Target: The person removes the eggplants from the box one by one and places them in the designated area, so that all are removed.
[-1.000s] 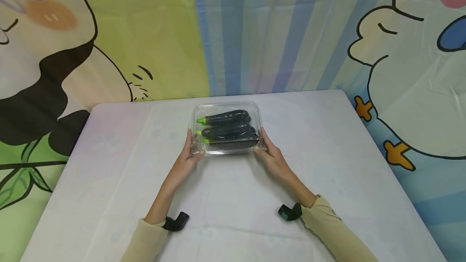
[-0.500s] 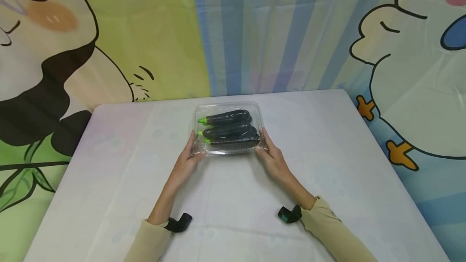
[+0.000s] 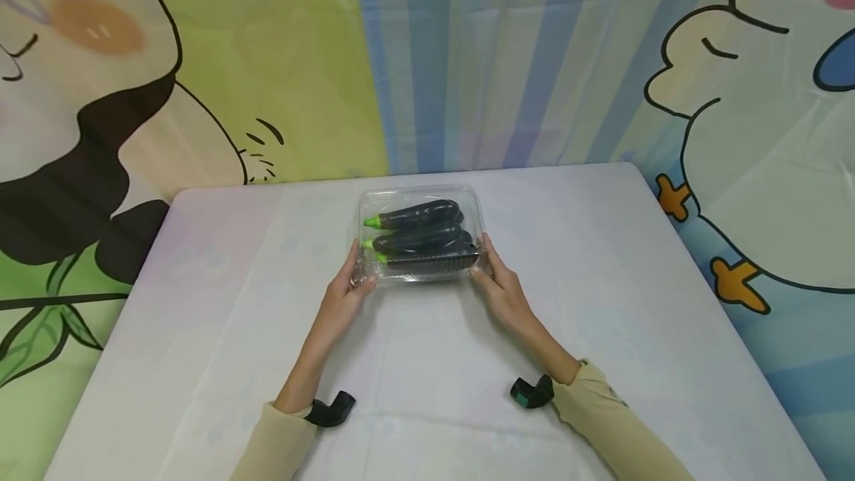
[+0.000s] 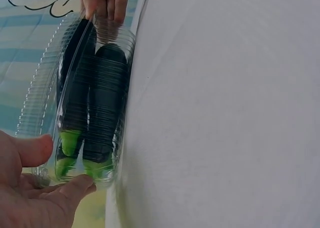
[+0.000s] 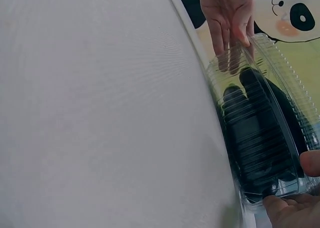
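Note:
A clear plastic clamshell box [image 3: 470, 206] with its lid down sits near the far side of the table. Inside lie several dark eggplants [image 3: 417, 237] side by side, their green stem ends pointing left. My left hand [image 3: 339, 306] grips the box's near left corner, thumb [image 4: 36, 150] at the rim and fingers against the ribbed side. At the opposite end my right hand [image 3: 506, 301] holds the near right corner the same way, its thumb [image 5: 311, 163] on the rim. Between the hands, the box's ribbed front wall [image 5: 252, 130] faces me.
A white cloth covers the table [image 3: 427, 362], whose far edge runs just behind the box. Beyond it hangs a printed curtain [image 3: 294, 73] with cartoon animals and stripes. Black wrist cameras [image 3: 332, 410] sit at both cuffs.
The head view has shifted very slightly. Both hands keep their grip on the box, and the box stays in practically the same place.

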Motion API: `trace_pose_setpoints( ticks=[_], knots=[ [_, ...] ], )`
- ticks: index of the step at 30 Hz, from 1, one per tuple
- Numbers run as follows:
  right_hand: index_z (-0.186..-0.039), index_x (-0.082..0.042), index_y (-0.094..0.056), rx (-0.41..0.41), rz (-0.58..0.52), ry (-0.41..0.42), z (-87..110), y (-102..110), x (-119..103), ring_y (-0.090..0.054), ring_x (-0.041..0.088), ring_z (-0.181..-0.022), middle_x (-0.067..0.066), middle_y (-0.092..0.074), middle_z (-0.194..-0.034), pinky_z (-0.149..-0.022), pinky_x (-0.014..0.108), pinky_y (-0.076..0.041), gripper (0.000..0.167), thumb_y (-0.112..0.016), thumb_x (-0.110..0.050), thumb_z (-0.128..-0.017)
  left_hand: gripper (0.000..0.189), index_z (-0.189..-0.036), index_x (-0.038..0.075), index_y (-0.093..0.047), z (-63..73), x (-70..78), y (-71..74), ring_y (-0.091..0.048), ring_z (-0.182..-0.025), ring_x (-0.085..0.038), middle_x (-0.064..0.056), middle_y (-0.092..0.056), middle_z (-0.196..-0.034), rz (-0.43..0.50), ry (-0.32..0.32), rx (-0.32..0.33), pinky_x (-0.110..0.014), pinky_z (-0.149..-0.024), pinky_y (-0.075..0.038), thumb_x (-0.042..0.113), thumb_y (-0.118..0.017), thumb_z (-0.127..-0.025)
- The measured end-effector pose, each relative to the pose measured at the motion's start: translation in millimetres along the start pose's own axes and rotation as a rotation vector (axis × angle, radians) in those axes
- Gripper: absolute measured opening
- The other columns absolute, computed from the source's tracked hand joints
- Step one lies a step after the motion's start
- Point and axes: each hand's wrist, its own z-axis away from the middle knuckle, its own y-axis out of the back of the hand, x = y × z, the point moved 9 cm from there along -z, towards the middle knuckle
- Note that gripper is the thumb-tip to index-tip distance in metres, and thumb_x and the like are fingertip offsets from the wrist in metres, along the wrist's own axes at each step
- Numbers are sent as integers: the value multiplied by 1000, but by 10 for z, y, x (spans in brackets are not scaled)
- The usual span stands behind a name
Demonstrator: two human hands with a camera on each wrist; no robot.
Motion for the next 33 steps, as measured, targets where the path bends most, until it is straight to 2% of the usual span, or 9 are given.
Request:
trace_pose_setpoints(
  ticks=[5, 6, 12, 17, 22, 29, 33],
  knots=[
    [-157, -12, -12, 18, -5, 14, -11, -10, 5, -23, 34, -148, 16, -22, -160, -122, 51, -21, 62, -43, -20, -103, 73, -155, 37, -6, -8, -11, 5, -19, -149, -35, -6, -14, -164, -3, -9, -16, -57, -119, -23, 30, -51, -98],
    [-157, -14, -12, 28, 2, 20, -27, -19, 61, -24, 34, -147, 15, -23, -159, -122, 51, -21, 63, -43, -22, -103, 73, -155, 37, -6, -11, -11, 7, -20, -149, -36, -7, -14, -164, -4, -11, -20, -57, -119, -23, 30, -51, -98],
    [-157, -17, -16, 48, 24, 14, -11, -12, 47, -29, 35, -145, 16, -28, -157, -120, 52, -26, 61, -44, -25, -103, 73, -155, 35, -6, -5, -10, 18, -19, -150, -35, -6, -13, -164, 0, -8, -21, -56, -119, -24, 30, -51, -98],
    [-156, -13, -20, 81, 48, 34, -10, 22, 21, -36, 35, -141, 18, -35, -153, -117, 51, -31, 56, -39, -24, -104, 73, -156, 35, -6, 0, 2, 12, -21, -149, -35, -7, -14, -164, -6, -4, -20, -57, -119, -25, 32, -51, -98],
    [-155, -11, -23, 98, 78, 46, -3, 55, -7, -40, 35, -139, 20, -38, -150, -116, 50, -33, 54, -39, -23, -104, 72, -156, 33, -7, 2, 7, 7, -20, -150, -34, -7, -15, -164, -27, -12, -11, -56, -119, -24, 32, -50, -98],
    [-155, -10, -21, 94, 67, 60, -6, 53, -5, -38, 36, -140, 20, -36, -151, -117, 50, -32, 55, -39, -22, -105, 60, -156, 29, -14, 12, 45, 49, -31, -146, -33, -9, -22, -161, -33, -53, 27, -50, -116, -33, 31, -42, -102],
    [-155, -12, -21, 91, 66, 52, -11, 53, 3, -38, 36, -140, 19, -36, -152, -117, 49, -32, 55, -39, -23, -105, 59, -155, 29, -15, 1, 47, 63, -31, -146, -32, -10, -23, -160, -29, -70, 40, -48, -116, -33, 29, -42, -102]
  ],
)
